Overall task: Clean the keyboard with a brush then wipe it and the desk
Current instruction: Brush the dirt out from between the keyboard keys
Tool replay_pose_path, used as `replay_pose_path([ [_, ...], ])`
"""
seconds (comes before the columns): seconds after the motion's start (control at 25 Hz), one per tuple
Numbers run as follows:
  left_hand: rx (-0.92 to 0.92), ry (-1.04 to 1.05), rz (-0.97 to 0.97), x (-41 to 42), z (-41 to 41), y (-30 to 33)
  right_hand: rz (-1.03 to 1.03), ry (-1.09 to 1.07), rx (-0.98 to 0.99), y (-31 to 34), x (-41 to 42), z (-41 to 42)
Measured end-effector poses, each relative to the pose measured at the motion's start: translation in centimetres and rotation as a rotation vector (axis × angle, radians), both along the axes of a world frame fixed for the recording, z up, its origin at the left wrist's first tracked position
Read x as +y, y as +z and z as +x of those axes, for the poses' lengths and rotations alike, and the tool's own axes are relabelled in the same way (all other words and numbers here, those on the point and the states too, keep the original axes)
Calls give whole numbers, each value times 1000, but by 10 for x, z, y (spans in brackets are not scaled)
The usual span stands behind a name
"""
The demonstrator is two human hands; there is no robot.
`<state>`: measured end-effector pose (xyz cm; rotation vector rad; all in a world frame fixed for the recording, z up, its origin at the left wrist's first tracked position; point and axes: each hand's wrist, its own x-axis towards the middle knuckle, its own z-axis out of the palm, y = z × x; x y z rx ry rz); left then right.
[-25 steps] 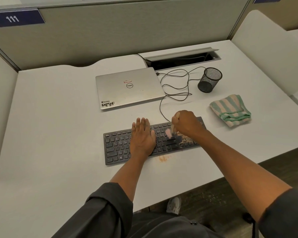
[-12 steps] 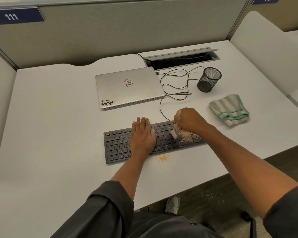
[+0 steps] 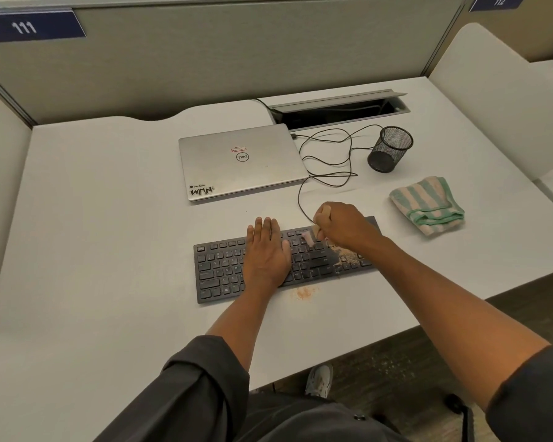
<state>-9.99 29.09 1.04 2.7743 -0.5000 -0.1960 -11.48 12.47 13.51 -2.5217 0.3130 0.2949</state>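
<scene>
While the left hand (image 3: 265,250) lies flat on the middle of the black keyboard (image 3: 224,269), its fingers are straight and close together, pointing away from the person, and they hold nothing. Its arm reaches up from a dark rolled sleeve (image 3: 201,378) near the bottom. The right hand (image 3: 342,226) is curled into a fist over the right part of the keyboard, and its fingers are wrapped tight around a small brush (image 3: 310,236). The pale tip of the brush pokes out to the left of the fist and touches the keys. Tan dust (image 3: 348,256) sits on the keys just under that hand. A small orange pile of crumbs (image 3: 304,293) lies on the white bench (image 3: 109,218), just beside the front edge of the keyboard. A striped green and pink cloth (image 3: 428,204) is folded on the bench to the right, apart from the keyboard. Behind the keyboard are a shut silver laptop (image 3: 240,161), a loose black cable (image 3: 329,161) and a black mesh cup (image 3: 390,149).
</scene>
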Motion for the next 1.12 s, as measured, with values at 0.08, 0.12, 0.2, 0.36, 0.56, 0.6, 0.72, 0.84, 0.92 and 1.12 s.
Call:
replay_pose_path([
  [0.08,7,0,7,0,0,0,56,-28,-14,-2,8,0],
  [0.12,9,-2,11,0,0,0,54,-21,13,-5,10,-1],
  [0.2,2,-5,13,0,0,-1,39,16,122,-11,8,-2],
  [0.36,2,-3,13,-1,1,-2,-8,-14,8,-7,10,0],
  [0.56,-9,-1,-1,0,1,-3,-36,87,87,-13,16,-10],
  [0.6,-11,2,-9,0,1,-3,-78,86,124,-13,12,-11],
  [0.72,-11,6,-8,-1,1,-3,-145,56,72,-7,7,-13],
  [0.84,-11,7,-6,-1,0,-1,132,10,81,-6,11,-23],
  [0.92,-13,8,-5,-1,0,0,117,-34,74,-7,5,-29],
  [1.12,-6,8,1,-1,0,1,-1,-76,-98,-5,-3,-33],
])
